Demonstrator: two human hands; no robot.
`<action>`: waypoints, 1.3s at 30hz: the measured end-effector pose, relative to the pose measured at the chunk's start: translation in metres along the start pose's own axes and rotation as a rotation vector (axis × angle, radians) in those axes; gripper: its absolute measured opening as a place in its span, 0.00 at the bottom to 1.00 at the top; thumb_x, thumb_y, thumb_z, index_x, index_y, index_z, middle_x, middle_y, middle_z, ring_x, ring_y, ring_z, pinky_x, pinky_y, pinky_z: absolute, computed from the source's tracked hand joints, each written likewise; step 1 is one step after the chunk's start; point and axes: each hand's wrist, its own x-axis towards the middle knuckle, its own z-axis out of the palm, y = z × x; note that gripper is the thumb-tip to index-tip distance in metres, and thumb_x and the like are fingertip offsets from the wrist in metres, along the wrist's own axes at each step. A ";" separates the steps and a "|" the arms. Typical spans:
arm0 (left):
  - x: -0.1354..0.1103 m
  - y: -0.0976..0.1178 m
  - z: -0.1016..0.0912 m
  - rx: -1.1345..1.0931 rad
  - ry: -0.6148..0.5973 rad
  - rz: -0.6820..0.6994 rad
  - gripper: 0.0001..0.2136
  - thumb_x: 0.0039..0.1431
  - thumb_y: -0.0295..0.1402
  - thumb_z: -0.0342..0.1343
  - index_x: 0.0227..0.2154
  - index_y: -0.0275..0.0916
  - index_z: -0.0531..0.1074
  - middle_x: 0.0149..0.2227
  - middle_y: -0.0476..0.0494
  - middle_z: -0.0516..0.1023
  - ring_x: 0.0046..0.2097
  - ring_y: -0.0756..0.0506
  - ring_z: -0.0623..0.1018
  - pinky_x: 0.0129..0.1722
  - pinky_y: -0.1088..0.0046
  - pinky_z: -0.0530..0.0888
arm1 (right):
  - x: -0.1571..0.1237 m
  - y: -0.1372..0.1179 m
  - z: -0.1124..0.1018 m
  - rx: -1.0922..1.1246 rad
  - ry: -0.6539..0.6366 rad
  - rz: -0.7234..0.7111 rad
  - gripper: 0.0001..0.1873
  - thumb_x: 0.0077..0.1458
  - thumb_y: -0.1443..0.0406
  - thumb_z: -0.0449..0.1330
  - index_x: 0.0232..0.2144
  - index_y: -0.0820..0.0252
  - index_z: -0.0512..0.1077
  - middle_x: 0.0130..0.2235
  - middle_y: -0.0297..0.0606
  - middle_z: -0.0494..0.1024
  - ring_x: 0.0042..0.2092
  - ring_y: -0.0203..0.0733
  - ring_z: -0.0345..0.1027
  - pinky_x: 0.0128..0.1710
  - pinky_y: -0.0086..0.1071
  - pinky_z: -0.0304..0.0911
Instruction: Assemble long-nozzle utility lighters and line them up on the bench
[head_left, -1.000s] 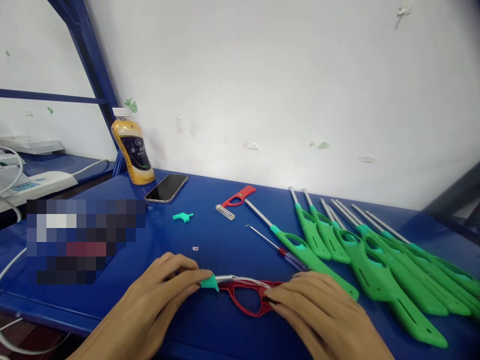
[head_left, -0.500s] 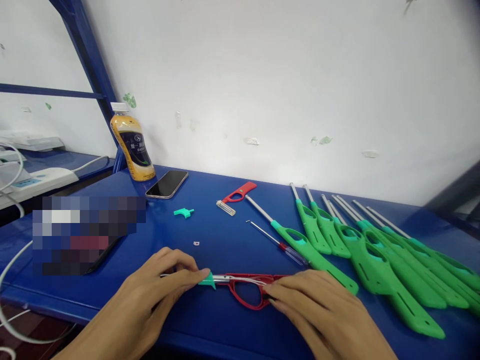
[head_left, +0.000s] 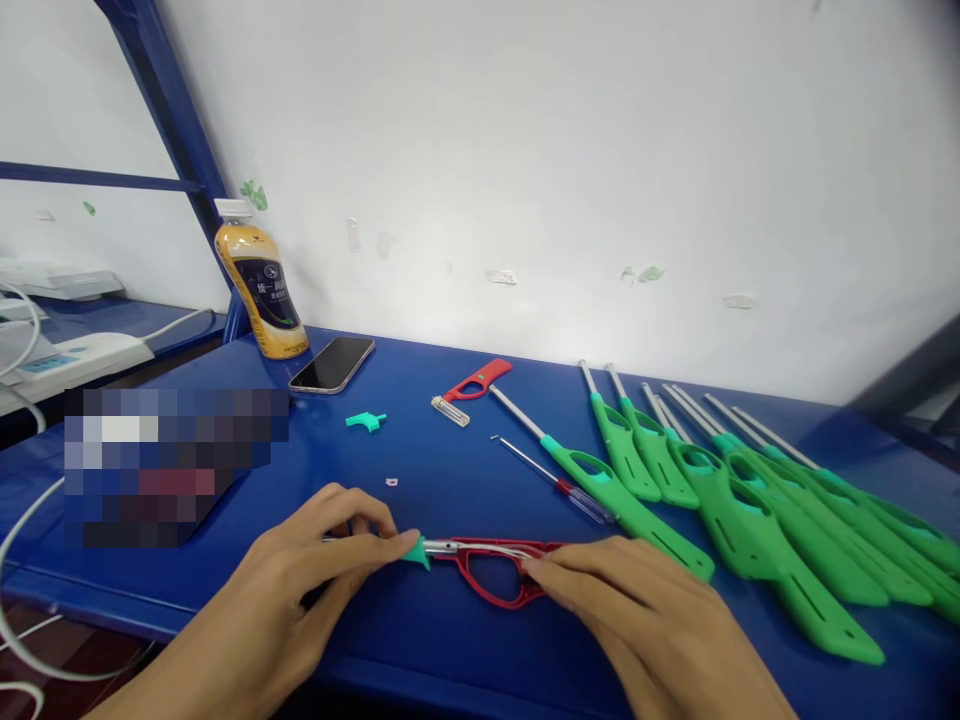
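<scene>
Between my hands, above the front of the blue table, lies a red lighter handle shell [head_left: 504, 602] with an oval trigger opening. White wires [head_left: 491, 547] run along its upper edge. A metal tube [head_left: 441, 547] enters its left end. My left hand [head_left: 330, 555] pinches a teal collar [head_left: 417, 553] around that tube, thumb and forefinger together. My right hand [head_left: 630, 600] is closed on the right end of the red handle, fingertips at the wires; its palm hides the rest of the shell.
Several green long-necked lighters [head_left: 750, 520] lie on the right. A screwdriver [head_left: 577, 497], a red lighter piece [head_left: 480, 379], a teal trigger piece [head_left: 366, 421] and a tiny pale part [head_left: 391, 482] lie beyond my hands. A phone [head_left: 334, 364] and a drink bottle [head_left: 262, 285] stand farther left.
My right fingertips have shifted slightly left along the red handle, over the wires. My left hand keeps its pinch on the collar. The view has tilted a little.
</scene>
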 end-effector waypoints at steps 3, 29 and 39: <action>0.002 0.002 -0.003 0.015 -0.010 0.004 0.16 0.81 0.33 0.52 0.58 0.60 0.83 0.48 0.50 0.81 0.45 0.49 0.83 0.44 0.78 0.79 | 0.002 -0.001 0.001 0.001 0.001 0.006 0.24 0.69 0.76 0.54 0.55 0.49 0.82 0.48 0.28 0.90 0.40 0.36 0.86 0.42 0.27 0.80; -0.003 0.003 0.000 0.186 0.022 -0.005 0.13 0.80 0.38 0.54 0.58 0.55 0.81 0.54 0.51 0.84 0.52 0.47 0.84 0.54 0.76 0.78 | 0.008 -0.007 -0.001 0.150 0.103 0.164 0.20 0.81 0.60 0.54 0.42 0.50 0.86 0.41 0.27 0.90 0.41 0.31 0.88 0.48 0.15 0.77; 0.041 -0.013 -0.013 0.460 0.047 -0.044 0.19 0.80 0.41 0.45 0.55 0.45 0.82 0.53 0.40 0.85 0.54 0.36 0.82 0.55 0.59 0.77 | 0.006 -0.007 -0.003 0.202 0.099 0.188 0.19 0.81 0.59 0.55 0.43 0.48 0.86 0.42 0.27 0.90 0.40 0.31 0.87 0.47 0.16 0.77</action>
